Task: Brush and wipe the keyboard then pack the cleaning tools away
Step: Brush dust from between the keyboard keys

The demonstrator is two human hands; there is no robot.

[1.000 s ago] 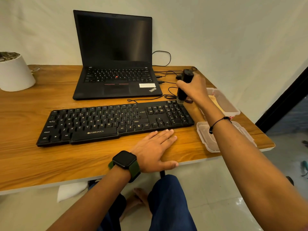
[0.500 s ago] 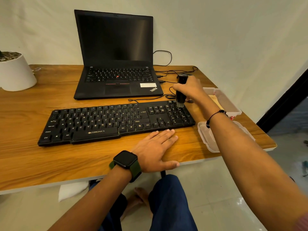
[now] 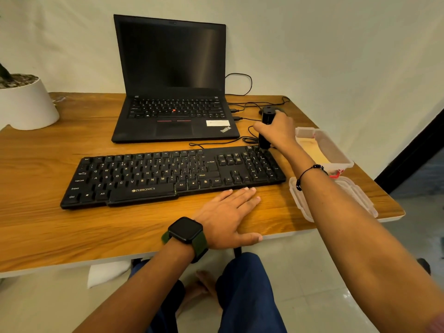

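Brush [image 3: 266,127] gripped upright in right hand [image 3: 278,131], bristles on keyboard [image 3: 173,175]

Right hand [image 3: 278,131] grips black brush [image 3: 266,127] upright, bristles on top-right corner keys of black keyboard [image 3: 168,176]. Left hand [image 3: 228,212] flat on wood table [image 3: 48,224], just below keyboard front edge. Laptop [image 3: 173,92] behind kbd, clear box [image 3: 324,150] + lid [image 3: 336,200] at right.

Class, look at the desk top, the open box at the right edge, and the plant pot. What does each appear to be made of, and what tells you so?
Desk top: wood or wood-look laminate, going by its brown grain lines and soft sheen. Open box: clear plastic, since its walls are see-through. Plant pot: smooth matte white, perhaps ceramic or plastic; unclear.
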